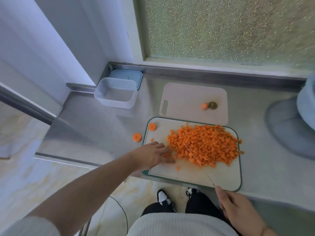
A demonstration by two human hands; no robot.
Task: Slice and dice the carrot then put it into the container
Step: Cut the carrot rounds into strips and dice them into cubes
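A big heap of diced carrot covers the green-rimmed cutting board at the counter's front edge. My left hand lies flat on the board at the heap's left side, fingers straight and touching loose cubes. My right hand grips the handle of a knife, whose thin blade reaches into the heap edge-on. Two carrot rounds lie apart: one on the board's far-left corner, one on the counter. The clear container stands open at the back left, with nothing in it.
A blue lid lies behind the container. A second pale board behind holds the carrot end and stem top. A blue appliance stands at the right. The steel counter ends at the front; my legs and shoes show below.
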